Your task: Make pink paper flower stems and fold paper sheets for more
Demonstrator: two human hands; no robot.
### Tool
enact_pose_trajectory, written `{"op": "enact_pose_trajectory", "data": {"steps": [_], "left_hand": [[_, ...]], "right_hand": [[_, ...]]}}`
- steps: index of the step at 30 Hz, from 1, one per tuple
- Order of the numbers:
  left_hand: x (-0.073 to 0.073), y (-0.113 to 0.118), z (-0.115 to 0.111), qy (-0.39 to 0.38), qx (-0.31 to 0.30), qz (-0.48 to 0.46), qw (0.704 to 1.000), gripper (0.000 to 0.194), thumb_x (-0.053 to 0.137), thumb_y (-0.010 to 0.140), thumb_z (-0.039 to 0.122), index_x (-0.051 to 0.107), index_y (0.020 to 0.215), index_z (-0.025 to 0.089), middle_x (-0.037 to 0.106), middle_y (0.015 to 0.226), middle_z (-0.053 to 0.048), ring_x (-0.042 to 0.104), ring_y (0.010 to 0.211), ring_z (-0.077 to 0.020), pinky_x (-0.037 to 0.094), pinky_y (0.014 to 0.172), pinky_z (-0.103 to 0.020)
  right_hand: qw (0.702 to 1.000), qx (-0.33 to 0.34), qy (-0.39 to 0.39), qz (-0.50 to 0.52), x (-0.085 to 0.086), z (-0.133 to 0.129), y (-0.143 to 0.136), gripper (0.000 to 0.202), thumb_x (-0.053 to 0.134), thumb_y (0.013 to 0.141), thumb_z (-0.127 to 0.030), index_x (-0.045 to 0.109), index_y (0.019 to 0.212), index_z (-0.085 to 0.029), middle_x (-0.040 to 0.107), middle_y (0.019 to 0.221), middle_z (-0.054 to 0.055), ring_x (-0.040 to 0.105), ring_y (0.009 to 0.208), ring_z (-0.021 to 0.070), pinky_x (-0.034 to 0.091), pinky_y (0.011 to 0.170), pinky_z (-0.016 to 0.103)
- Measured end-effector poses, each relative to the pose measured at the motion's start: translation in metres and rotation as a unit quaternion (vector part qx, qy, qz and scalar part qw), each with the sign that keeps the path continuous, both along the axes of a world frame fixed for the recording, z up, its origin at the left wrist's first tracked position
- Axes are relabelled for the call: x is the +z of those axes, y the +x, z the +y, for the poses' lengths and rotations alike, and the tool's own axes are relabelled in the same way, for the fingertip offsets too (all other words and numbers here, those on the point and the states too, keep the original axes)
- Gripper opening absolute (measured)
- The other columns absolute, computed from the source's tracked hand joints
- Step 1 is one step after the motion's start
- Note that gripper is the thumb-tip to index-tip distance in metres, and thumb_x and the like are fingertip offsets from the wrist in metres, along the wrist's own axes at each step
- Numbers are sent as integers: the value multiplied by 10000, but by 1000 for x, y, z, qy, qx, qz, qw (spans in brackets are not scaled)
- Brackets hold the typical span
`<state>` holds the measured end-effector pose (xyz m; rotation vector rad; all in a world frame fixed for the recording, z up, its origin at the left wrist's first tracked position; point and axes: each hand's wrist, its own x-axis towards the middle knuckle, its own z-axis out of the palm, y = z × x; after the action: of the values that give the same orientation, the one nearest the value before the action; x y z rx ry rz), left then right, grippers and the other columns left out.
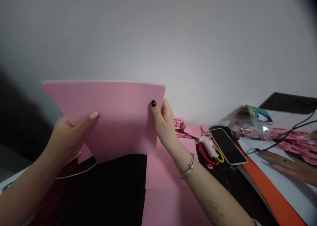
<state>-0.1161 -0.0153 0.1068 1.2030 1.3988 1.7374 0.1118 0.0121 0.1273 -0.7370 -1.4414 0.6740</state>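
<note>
A wide piece of pink paper is held up in front of me, its face towards me and a thin pale edge showing along its top. My left hand grips its left side, thumb flat on the front and fingers behind. On the right side, my right hand pinches it with the thumb in front; the other fingers are partly hidden behind. Below my right forearm lie more pink sheets on the black table surface. Whether the held paper is one sheet or several, I cannot tell.
Right of my forearm are a pink-handled tool, red and yellow rings and a phone. Folded pink paper pieces sit by the wall. Another person's hand rests on white paper over an orange sheet.
</note>
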Motion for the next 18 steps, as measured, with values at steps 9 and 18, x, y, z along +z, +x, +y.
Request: {"op": "enact_pose_trajectory", "data": {"steps": [9,18], "left_hand": [[13,13,-15,12,76,90,993,488,714,751,485,672,1082,129,714,1094,-50,644,1051,-276,543,926,-438],[-54,2,-9,-130,-16,158,979,524,627,760,568,670,1070,148,707,1153,-105,595,1153,-335,454,1037,-469]], "right_hand": [[1000,4,-6,-1,15,-2,11,278,476,950,-442,622,956,-207,658,912,20,616,886,185,493,811,305],[984,111,-125,-63,-53,-12,17,347,487,941,-452,667,1111,-209,701,1144,64,630,1052,232,481,957,383]]}}
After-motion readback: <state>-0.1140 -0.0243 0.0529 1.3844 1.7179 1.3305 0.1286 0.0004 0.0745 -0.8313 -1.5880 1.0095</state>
